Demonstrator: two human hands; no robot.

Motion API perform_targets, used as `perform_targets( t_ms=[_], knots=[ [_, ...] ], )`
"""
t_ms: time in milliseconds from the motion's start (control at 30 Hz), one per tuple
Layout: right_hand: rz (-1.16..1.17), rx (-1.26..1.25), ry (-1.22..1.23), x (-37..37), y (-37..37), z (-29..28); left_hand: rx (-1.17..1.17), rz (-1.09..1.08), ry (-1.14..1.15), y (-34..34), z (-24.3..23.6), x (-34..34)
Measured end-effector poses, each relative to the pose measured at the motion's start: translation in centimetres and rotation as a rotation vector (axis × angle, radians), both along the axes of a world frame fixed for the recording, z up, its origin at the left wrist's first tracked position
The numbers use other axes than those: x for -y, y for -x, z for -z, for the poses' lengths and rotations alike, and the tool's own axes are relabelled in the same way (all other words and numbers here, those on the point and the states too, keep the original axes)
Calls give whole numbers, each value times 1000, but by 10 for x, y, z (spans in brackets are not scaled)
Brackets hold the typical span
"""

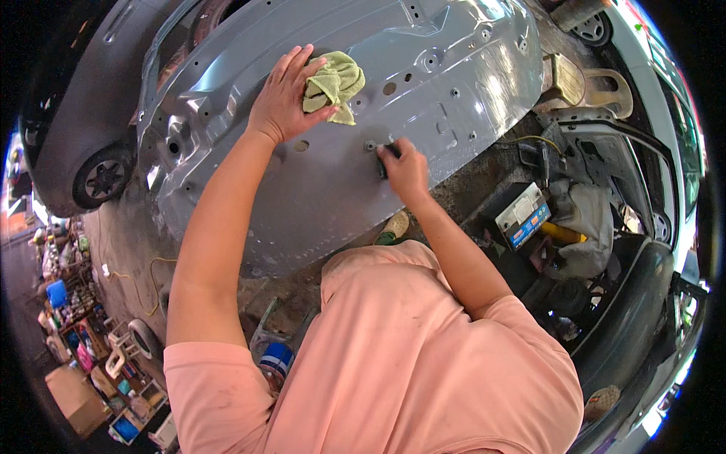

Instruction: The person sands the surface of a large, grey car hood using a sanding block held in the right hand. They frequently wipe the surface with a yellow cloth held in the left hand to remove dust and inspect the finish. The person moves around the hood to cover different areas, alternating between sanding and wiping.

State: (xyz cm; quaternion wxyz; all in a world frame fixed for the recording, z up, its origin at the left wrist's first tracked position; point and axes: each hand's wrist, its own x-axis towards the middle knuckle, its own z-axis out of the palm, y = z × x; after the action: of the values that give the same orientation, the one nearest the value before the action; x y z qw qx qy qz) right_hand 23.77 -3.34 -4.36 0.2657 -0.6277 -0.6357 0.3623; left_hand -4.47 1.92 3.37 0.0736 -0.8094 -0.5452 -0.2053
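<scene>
I am watching both hands working on the big grey car panel (318,189), which is lying across the middle of the view, bare metal side up. My left hand (283,98) is pressing flat near the panel's 12 o'clock edge, fingers spread, thumb pinching a yellow-green rag (336,83) against the metal. My right hand (404,168) is curling closed around a small dark block (387,153) — a sanding pad, I am guessing, though it is mostly hidden — and holding it on the panel just at 4 o'clock from the rag.

Judging progress is hard: the grey surface is looking evenly dull around the hands, with paler streaks toward 7 o'clock. I am reading this as somewhere mid-job — the patch under the block is being worked, and much of the panel's far end, toward 2 o'clock, is looking untouched.
</scene>
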Motion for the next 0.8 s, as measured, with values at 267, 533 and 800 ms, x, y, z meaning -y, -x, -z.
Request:
perform_targets(
  t_ms=[267, 533, 800],
  knots=[
    [227, -120, 154, 30, 36, -7, 27, 47, -52, 6, 6, -3],
    [249, -86, 39, 46, 34, 23, -5, 45, -76, 6, 12, -7],
    [377, 54, 153, 87, 44, 15, -6, 45, -82, 9, 19, -8]
  ],
)
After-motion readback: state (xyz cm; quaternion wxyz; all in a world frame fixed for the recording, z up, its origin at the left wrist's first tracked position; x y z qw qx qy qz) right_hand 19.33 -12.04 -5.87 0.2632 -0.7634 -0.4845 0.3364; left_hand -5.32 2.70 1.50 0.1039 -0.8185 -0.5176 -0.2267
